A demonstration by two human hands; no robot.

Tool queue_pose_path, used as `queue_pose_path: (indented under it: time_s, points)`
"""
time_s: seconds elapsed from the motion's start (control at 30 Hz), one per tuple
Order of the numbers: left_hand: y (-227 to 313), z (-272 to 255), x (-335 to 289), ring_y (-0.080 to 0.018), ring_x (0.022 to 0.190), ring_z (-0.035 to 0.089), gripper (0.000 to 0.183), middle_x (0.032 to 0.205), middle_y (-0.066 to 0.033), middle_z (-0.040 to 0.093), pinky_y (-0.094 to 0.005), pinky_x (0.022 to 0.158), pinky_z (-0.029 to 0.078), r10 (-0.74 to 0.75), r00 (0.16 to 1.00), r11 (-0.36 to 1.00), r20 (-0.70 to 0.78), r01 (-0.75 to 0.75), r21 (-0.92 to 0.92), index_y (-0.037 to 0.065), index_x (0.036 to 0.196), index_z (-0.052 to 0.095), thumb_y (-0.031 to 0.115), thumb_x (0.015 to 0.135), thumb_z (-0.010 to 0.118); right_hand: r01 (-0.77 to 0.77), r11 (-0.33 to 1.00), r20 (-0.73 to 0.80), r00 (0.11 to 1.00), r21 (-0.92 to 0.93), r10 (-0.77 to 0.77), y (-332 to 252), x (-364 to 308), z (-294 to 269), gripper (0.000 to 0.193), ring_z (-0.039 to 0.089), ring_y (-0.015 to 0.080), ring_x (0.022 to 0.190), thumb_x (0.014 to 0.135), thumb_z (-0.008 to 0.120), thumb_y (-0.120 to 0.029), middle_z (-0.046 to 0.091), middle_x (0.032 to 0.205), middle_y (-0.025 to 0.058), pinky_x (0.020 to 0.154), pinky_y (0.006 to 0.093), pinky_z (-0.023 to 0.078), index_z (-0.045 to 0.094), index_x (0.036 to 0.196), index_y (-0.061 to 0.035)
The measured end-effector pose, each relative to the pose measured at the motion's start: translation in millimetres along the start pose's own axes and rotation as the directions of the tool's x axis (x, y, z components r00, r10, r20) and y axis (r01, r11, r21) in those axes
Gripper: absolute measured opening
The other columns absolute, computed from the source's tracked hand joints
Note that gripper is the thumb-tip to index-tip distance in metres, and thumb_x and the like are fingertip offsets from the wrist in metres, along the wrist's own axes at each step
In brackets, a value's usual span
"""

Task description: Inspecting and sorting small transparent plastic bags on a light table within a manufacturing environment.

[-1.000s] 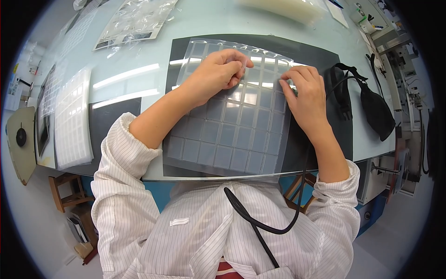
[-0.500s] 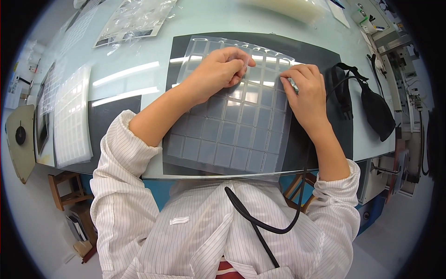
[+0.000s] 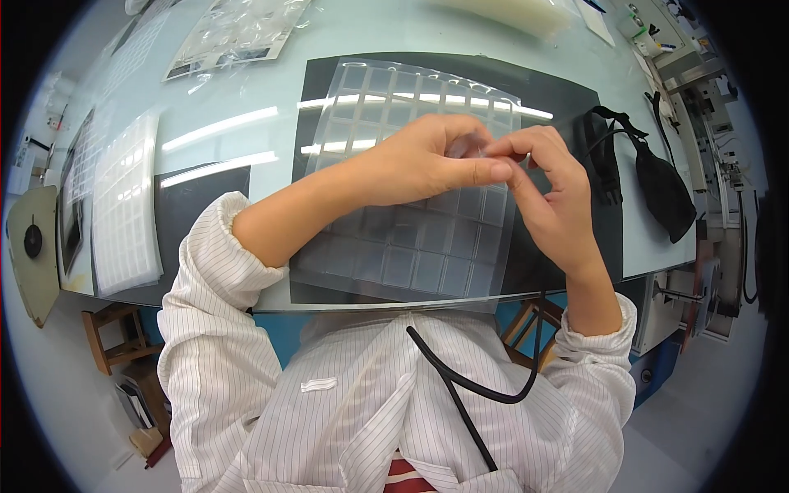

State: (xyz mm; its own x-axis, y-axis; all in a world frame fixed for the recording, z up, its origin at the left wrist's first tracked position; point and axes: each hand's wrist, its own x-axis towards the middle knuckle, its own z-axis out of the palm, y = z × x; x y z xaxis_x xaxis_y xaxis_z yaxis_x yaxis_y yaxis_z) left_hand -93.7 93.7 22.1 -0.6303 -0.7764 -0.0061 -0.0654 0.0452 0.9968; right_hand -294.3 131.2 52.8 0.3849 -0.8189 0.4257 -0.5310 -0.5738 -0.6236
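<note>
So the step in hand looks like something small and clear being picked or peeled between the fingertips, right above the clear compartment tray (image 3: 394, 246). The left hand (image 3: 419, 164) is curled about halfway, thumb stretched out to the right, and its fingertips are pressed up against those of the right hand (image 3: 551, 193), which is pinched in too, index and thumb brought together. What exactly is held can't be made out; a bit of thin transparent film seems to be caught between the two hands, but it's too small and see-through to be sure.

The tray is laid flat on a dark mat (image 3: 575, 99) on the glass table (image 3: 246, 131), directly under both hands, its near edge just at the table rim by the striped coat. The hands are raised over its upper right part, not resting on it.

Judging by that, a fine pinch and a slow, steady pull would be called for next, with the tray kept from sliding. A black pouch (image 3: 662, 189) is parked off to the right, and a second white tray (image 3: 123, 205) well off to the left.
</note>
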Motion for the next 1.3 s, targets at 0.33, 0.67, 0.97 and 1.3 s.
queue_pose_path:
  time_s: [0.33,0.67,0.97,1.3]
  points:
    - [-11.1,-6.4,3.9,-0.0032,0.062,0.048,0.028,0.079,0.0016,0.056,-0.0179,0.053,0.037,-0.196,0.971,0.944,-0.136,0.15,-0.293,0.004,0.102,0.062,0.029,0.103,0.049,-0.051,0.869,-0.083,0.996,-0.493,0.011,26.3,-33.3,14.7,0.014,0.06,0.0271,0.09,0.08,0.07,-0.002,0.064,0.092,0.0099,0.079,0.0364,0.048,0.067,0.093,-0.0023]
    - [-15.2,-5.7,2.5,-0.004,0.067,0.052,0.027,0.083,0.0011,0.057,-0.0182,0.056,0.041,-0.144,0.982,0.975,-0.119,0.121,-0.188,0.002,0.113,0.06,0.023,0.104,0.045,-0.015,0.867,-0.072,0.997,-0.499,-0.024,27.3,-34.0,17.4,0.013,0.06,0.0271,0.093,0.08,0.071,-0.004,0.065,0.096,0.0081,0.082,0.0366,0.047,0.067,0.092,-0.0024]
    - [-15.2,-6.4,3.9,-0.007,0.064,0.052,0.027,0.08,-0.0013,0.056,-0.0216,0.055,0.042,-0.145,0.982,0.969,-0.121,0.117,-0.217,0.0,0.115,0.059,0.018,0.103,0.042,-0.011,0.858,-0.082,0.996,-0.514,-0.037,31.1,-31.4,17.0,0.011,0.059,0.0262,0.095,0.08,0.071,-0.004,0.065,0.096,0.007,0.085,0.0366,0.045,0.067,0.091,-0.0036]
    - [-13.3,-6.2,3.2,-0.0076,0.063,0.051,0.027,0.079,-0.0011,0.054,-0.0222,0.055,0.042,-0.157,0.98,0.967,-0.124,0.127,-0.223,0.0,0.115,0.058,0.017,0.103,0.041,0.023,0.864,-0.092,0.993,-0.503,-0.08,31.4,-33.7,18.4,0.011,0.058,0.0266,0.092,0.08,0.07,-0.002,0.064,0.094,0.0076,0.083,0.0368,0.045,0.066,0.089,-0.0032]
